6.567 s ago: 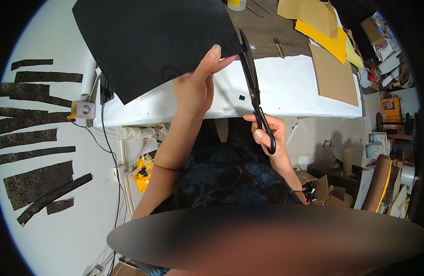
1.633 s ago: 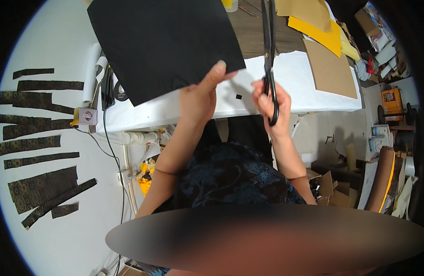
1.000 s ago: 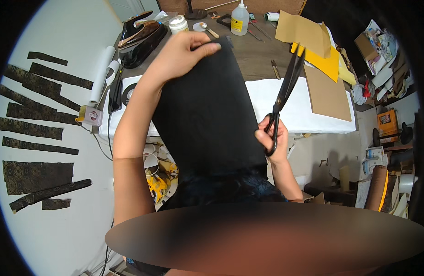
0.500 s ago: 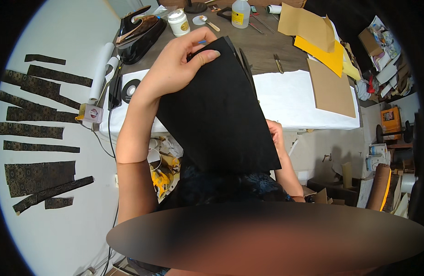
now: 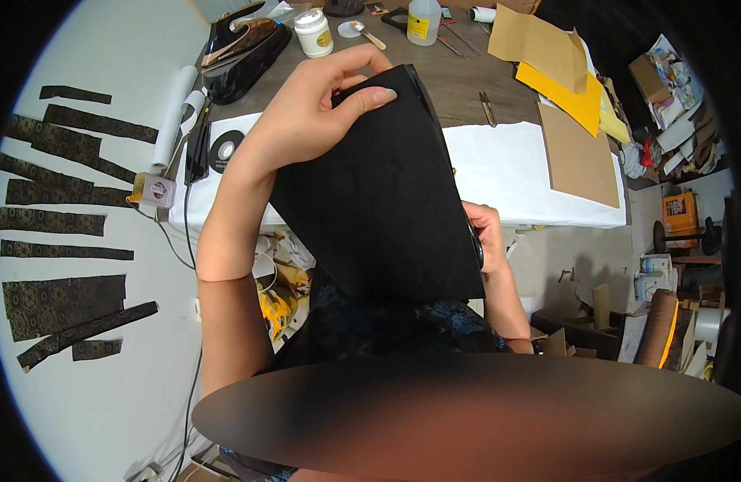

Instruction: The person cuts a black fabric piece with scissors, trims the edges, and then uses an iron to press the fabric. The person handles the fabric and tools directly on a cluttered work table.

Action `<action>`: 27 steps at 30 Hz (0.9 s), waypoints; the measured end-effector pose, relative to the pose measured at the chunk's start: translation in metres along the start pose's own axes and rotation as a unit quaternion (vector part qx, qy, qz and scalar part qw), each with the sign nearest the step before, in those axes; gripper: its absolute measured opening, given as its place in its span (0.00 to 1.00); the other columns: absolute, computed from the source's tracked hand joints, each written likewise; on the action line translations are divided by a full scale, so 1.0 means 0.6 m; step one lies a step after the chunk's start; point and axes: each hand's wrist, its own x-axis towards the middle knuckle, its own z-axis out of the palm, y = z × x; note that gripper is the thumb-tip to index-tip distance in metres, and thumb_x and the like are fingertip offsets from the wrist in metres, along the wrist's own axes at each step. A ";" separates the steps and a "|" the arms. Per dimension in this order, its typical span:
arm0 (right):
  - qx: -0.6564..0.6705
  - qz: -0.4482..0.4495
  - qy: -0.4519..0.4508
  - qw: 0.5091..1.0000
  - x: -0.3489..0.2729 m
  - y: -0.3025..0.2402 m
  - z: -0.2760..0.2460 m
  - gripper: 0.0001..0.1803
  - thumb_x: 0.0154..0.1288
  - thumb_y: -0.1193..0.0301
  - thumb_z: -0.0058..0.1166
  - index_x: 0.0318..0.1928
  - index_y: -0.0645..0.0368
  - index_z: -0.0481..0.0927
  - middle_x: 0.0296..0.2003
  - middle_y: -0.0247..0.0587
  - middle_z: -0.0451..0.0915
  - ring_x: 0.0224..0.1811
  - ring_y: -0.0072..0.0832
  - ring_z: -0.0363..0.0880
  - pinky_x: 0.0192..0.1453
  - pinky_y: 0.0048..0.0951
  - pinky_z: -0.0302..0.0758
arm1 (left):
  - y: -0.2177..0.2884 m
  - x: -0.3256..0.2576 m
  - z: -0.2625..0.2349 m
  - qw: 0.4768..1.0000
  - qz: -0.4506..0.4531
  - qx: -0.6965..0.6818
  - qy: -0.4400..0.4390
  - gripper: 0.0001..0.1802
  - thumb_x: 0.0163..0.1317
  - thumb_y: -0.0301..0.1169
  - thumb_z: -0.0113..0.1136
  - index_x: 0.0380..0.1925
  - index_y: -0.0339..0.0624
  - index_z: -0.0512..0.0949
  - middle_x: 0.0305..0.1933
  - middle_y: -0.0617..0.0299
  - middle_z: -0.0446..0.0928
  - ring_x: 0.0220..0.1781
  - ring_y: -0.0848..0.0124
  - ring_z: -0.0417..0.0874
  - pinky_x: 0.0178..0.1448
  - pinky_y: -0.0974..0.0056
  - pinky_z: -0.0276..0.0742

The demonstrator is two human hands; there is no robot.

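A black, flat, folder-like piece (image 5: 370,185) is held up tilted in front of my body, above the near edge of the table. Its far end is pinched by my left hand (image 5: 326,108), with the thumb on the face toward me and the fingers curled behind. At its right edge, my right hand (image 5: 486,233) has curled fingers gripping the side, where a dark shiny edge shows. Some of the right fingertips are hidden behind the piece. Several layers appear along its right edge, and the side facing away is out of sight.
On the table (image 5: 370,80) stand a black iron (image 5: 246,52), a white jar (image 5: 313,34), a brush (image 5: 370,36) and a clear bottle (image 5: 423,22). Small thread snips (image 5: 487,108) lie near a white sheet (image 5: 507,173) and brown board (image 5: 579,157). Patterned strips (image 5: 53,221) hang at left.
The layers at the right edge have closed together, and the piece looks flatter. My right hand has moved slightly up along that edge and shows more. The left hand keeps its pinch.
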 end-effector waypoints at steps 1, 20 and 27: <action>-0.005 -0.001 -0.002 1.000 0.000 -0.001 -0.001 0.20 0.60 0.66 0.64 0.44 0.72 0.78 0.35 0.33 0.81 0.34 0.13 0.76 0.38 0.16 0.73 | -0.001 0.000 0.001 1.000 0.000 0.005 0.002 0.06 0.65 0.24 0.54 0.39 0.34 0.72 0.32 0.68 0.77 0.35 0.85 0.74 0.41 0.78 0.69; 0.008 0.021 -0.006 1.000 -0.015 -0.008 0.002 0.21 0.62 0.70 0.61 0.50 0.73 0.76 0.36 0.32 0.81 0.33 0.10 0.75 0.36 0.13 0.72 | 0.012 -0.011 -0.001 0.998 -0.064 0.026 -0.001 0.07 0.65 0.25 0.56 0.40 0.34 0.73 0.33 0.67 0.79 0.36 0.85 0.75 0.43 0.78 0.70; -0.014 0.026 -0.001 1.000 -0.017 -0.012 0.003 0.18 0.63 0.72 0.59 0.49 0.73 0.77 0.33 0.32 0.82 0.31 0.10 0.75 0.34 0.13 0.71 | 0.010 -0.013 -0.001 0.998 -0.061 0.022 0.001 0.07 0.65 0.25 0.56 0.40 0.34 0.74 0.33 0.67 0.79 0.36 0.85 0.76 0.42 0.78 0.70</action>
